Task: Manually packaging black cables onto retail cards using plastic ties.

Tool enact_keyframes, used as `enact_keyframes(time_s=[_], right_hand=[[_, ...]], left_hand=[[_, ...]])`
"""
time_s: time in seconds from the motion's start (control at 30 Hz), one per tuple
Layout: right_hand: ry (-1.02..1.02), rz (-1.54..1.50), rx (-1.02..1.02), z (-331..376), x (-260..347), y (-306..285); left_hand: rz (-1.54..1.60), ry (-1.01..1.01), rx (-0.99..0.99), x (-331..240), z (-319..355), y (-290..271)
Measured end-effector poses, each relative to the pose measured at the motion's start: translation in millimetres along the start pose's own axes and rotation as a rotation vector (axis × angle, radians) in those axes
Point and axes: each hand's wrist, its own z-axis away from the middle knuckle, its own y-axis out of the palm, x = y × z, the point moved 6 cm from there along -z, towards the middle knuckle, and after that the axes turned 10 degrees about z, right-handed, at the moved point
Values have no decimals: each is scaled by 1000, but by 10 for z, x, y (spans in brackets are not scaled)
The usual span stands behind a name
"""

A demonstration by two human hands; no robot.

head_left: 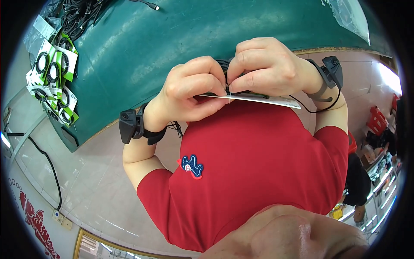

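Just in front of my chest, a white card is held almost edge-on above the table's near edge. My left hand is closed on the card's left part, thumb underneath and fingers above. Behind the card, part of a coiled black cable shows between the two hands. My right hand has thumb and forefinger pinched at the coil, close against the left fingertips. What that pinch holds is hidden. A thin pale strip sticks out over the card's edge between the fingertips.
A green table spans the front. On its left lie several carded black cables in a pile, with a bundle of loose black cables behind. A cable plug lies at the far edge. Clear plastic bags lie far right.
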Motion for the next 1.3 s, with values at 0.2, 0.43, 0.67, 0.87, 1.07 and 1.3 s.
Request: enact_keyframes(time_s=[0.2,0.43,0.67,0.87,1.07,1.3], right_hand=[[-2,-92,-53,8,29,26],[43,-79,-33,4,-39,12],[-25,-41,16,-30,5,-41],[145,-152,66,-101,-231,-276],[171,184,-124,-353,64,-970],[-221,805,-53,-391,224,-257]], left_hand=[[56,-46,8,46,-5,-24],[100,-80,-22,84,-1,-29],[99,-78,-21,55,-55,-20],[17,-78,-88,-16,-81,-138],[-180,-65,-226,-211,-172,-356],[-260,-39,-334,-135,-200,-432]])
